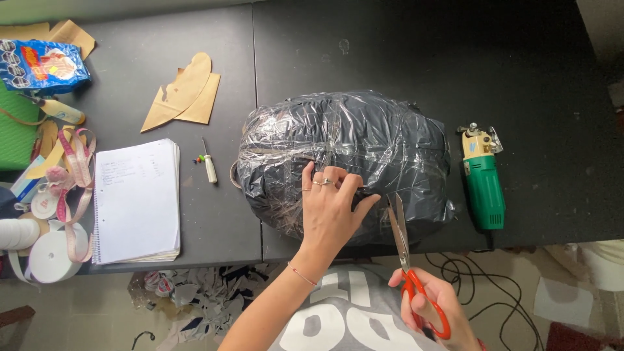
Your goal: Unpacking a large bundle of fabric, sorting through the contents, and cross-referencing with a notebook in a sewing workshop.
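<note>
Table (416,52) edge: bundle (364,143), scissors (406,260)

we can't read the spiral notebook (136,198), its writing too small. green mat (16,130) and white tape rolls (39,250) cut off at left edge. taped dark bundle (351,149) hides its contents.

A sewing workshop: rotary cloth cutter (484,179), measuring tape (77,170), fabric scraps (188,302) under the worktable (416,52)
</note>
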